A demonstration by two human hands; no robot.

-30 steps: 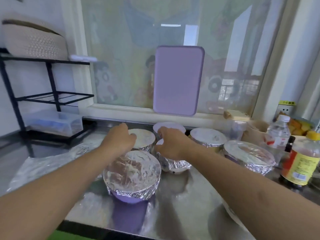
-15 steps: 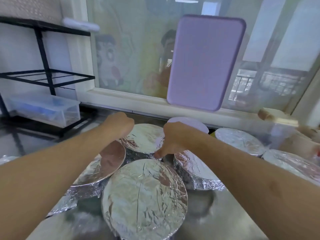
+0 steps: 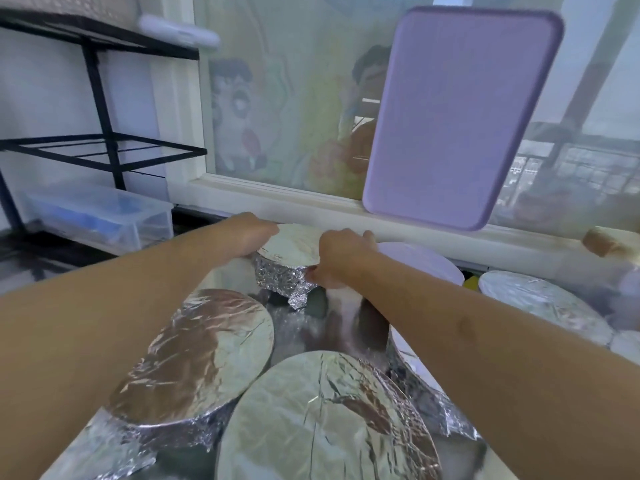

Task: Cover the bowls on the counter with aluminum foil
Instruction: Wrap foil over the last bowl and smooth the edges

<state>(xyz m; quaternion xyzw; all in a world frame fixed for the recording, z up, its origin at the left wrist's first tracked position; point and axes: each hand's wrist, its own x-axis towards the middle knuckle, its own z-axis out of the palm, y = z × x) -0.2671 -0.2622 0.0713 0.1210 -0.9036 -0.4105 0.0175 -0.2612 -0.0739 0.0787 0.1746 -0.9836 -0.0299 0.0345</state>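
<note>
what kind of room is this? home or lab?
Most likely a home kitchen. A metal counter under a window holds foil-covered bowls, a purple cutting board leans against the glass, and a black wire rack stands over a clear storage box.

Fingertips of both hands vanish behind the far foil-covered bowl (image 3: 287, 249); the right forearm hides most of another bowl (image 3: 414, 367); the nearest bowl (image 3: 325, 420) is cut off by the bottom edge.
</note>
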